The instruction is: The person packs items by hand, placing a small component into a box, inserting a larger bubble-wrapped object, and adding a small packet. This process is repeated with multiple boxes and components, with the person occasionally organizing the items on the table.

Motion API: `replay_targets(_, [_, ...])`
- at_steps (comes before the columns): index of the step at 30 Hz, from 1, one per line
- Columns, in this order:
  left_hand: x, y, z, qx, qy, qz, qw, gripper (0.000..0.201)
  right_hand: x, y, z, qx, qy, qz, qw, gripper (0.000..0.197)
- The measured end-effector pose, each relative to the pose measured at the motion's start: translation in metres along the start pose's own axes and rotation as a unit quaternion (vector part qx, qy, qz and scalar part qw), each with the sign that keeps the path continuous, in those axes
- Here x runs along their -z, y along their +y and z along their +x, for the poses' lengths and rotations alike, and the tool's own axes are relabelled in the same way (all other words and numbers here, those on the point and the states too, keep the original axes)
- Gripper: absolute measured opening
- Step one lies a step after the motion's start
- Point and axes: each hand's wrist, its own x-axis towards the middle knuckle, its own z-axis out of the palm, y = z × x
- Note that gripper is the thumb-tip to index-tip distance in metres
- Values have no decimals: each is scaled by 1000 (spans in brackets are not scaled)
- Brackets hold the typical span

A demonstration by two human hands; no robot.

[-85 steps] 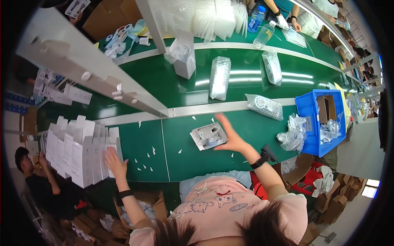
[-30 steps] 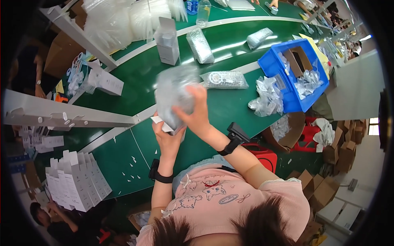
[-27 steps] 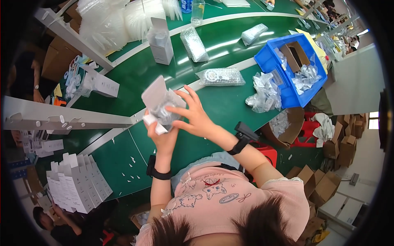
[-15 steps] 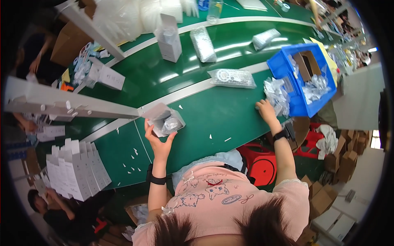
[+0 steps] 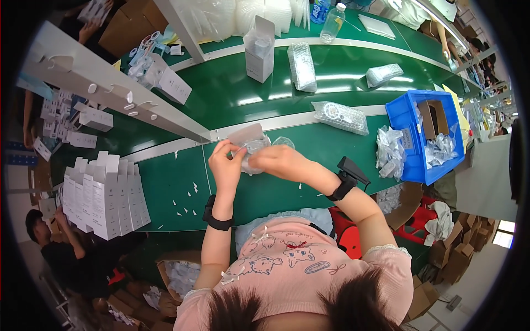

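My left hand (image 5: 225,168) is closed on the side of a small white open-topped box (image 5: 246,134), its fingers at the rim. Clear plastic wrapping shows in the box's mouth. My right hand (image 5: 281,161) is closed over the box opening, fingers bent down toward it. A clear plastic packet (image 5: 284,142) sticks out behind its knuckles; the fingertips and the rest of the packet are hidden. Both hands are over the green table (image 5: 232,201).
A blue bin (image 5: 411,140) holding plastic packets and a cardboard box is at right, with a packet pile (image 5: 390,151) beside it. Upright white boxes (image 5: 105,198) stand at left. Bubble-wrapped packages (image 5: 340,117) lie beyond. A metal post (image 5: 124,91) crosses the left side. Paper scraps dot the table.
My right hand has moved left from the packet pile by the blue bin to the box, bringing a clear packet. My left hand still holds the box. The whole view has shifted.
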Motion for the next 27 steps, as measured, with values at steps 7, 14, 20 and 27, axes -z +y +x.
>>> replay_targets(7, [0, -5, -5, 21, 3, -25, 999, 12, 23, -32, 16, 38, -44, -219, 974, 32])
replay_targets(14, [-1, -1, -5, 24, 10, -15, 1000, 12, 18, -36, 11, -325, -79, -2, 942, 29])
replay_targets(20, [-5, -8, -15, -22, 40, -69, 997, 9, -18, -34, 10, -80, -226, -195, 951, 26])
replay_targets(27, [-6, -1, -29, 26, -2, -105, 994, 10, -9, -43, 3, 13, -228, -243, 943, 34])
